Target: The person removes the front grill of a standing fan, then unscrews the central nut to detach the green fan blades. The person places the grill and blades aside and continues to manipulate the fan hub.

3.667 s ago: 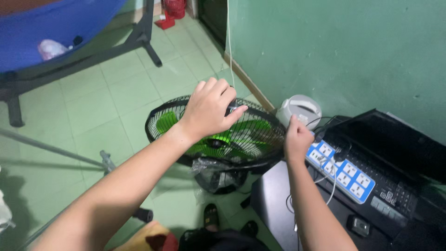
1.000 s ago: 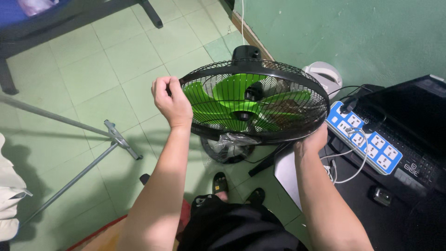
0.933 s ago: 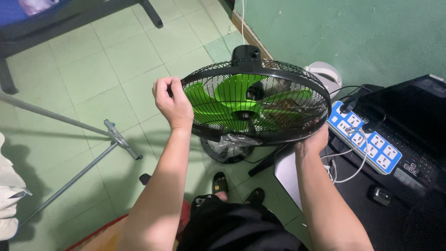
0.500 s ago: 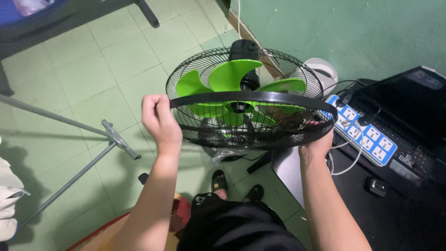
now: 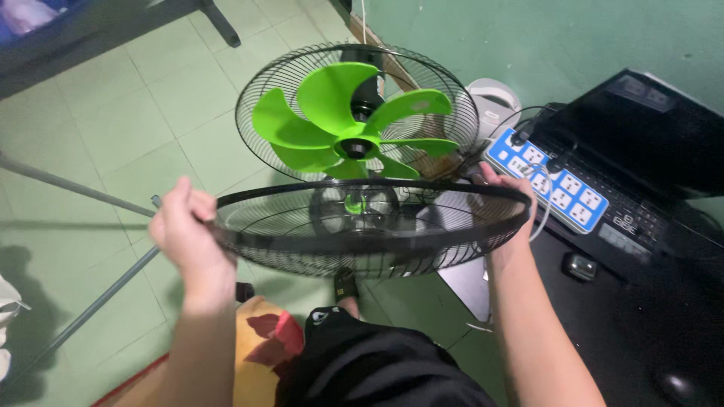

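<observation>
The black front guard (image 5: 369, 226) of the fan is off the fan and lies nearly flat in the air between the person and the fan head, held low in front of the green blades (image 5: 343, 124); the left hand (image 5: 188, 234) is clamped on its rim at the left edge, fingers curled round the band, and the right hand (image 5: 509, 200) grips the rim at the far right, fingers wrapped over the top. The rear guard (image 5: 260, 90) stays on the fan, tilted back, with the blades and hub bare in front of it; the fan's base shows through the wires of the held guard.

To handle this well, I judge the guard should be kept level and drawn straight toward the body, so its wires do not catch a blade tip; both grips want to stay on the solid rim band, not on the thin wires, which likely bend.

Just right of the right hand sits a blue and white power strip (image 5: 550, 185) with white cables on a black laptop (image 5: 641, 151); the rim should swing clear of those cables. The green tiled floor (image 5: 151, 105) lies to the left.
</observation>
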